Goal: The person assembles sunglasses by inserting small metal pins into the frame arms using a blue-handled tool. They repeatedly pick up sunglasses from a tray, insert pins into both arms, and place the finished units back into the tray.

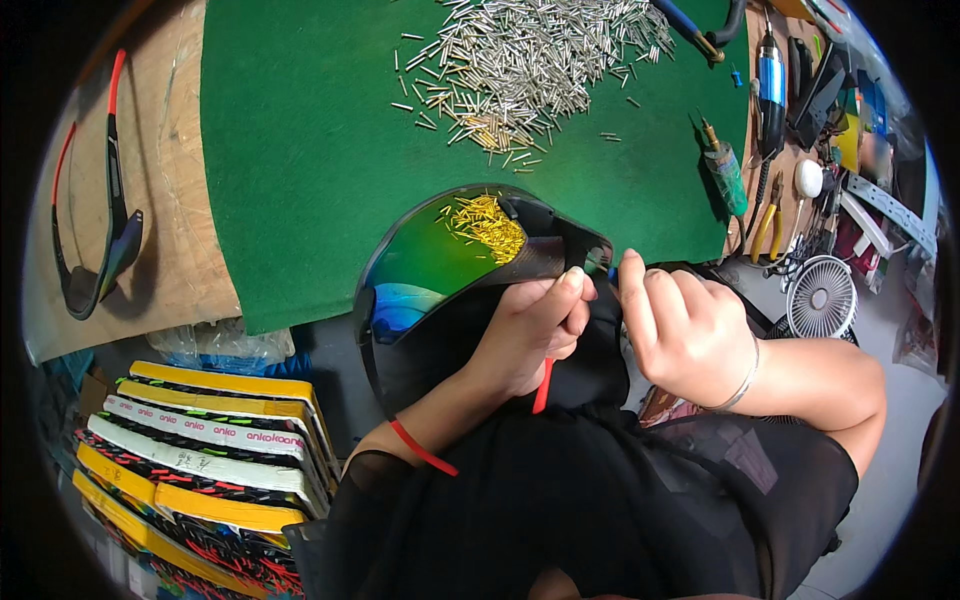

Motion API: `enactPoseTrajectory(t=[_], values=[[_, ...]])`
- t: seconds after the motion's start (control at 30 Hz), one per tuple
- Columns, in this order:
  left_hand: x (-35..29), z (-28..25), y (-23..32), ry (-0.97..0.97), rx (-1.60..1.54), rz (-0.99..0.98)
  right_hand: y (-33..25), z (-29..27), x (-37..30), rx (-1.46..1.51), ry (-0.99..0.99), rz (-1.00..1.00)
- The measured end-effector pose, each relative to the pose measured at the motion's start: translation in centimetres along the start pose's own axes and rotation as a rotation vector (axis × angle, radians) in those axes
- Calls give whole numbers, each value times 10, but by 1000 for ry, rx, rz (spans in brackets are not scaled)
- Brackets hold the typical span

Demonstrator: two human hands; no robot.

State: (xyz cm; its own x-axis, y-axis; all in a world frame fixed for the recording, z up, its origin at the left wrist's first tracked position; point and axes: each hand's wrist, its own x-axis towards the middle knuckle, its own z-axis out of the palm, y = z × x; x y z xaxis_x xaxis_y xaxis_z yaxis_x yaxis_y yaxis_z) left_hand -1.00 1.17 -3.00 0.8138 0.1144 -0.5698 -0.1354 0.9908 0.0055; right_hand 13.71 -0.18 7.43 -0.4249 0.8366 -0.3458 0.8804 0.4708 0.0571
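Note:
Wraparound sunglasses [415, 265] with a green-to-blue mirrored lens and red temple tips are in front of my body. My left hand [535, 335] is closed on their frame near the hinge, thumb uppermost. One temple's red end shows below this hand, the other over my left forearm. My right hand [685, 320] is closed in a pinch beside the hinge; a bit of dark blue shows at its fingertips, too small to name. A patch of small yellow pins [485, 228] appears in the lens; I cannot tell whether they lie there or are a reflection.
A heap of silvery pins [540, 70] covers the far green mat [300, 150]. Another pair of sunglasses [105, 220] is at left. Rightward are a blue-and-black electric screwdriver [770, 85], a green-bodied tool [722, 170], pliers [768, 222] and a fan [822, 297]. Stacked boxes [210, 435] stand lower left.

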Motion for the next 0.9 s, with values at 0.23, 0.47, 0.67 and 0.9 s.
enactPoseTrajectory(t=[0.23,0.47,0.67,0.9], values=[[1,-1,-1,0,-18,15,-1,-5,9,154,59,118],[0,0,0,-18,-39,42,-3,1,7,108,45,176],[1,-1,-1,-20,-16,41,2,1,9,3,190,-13],[1,0,-2,-1,-7,46,-6,2,2,-47,-3,204]])
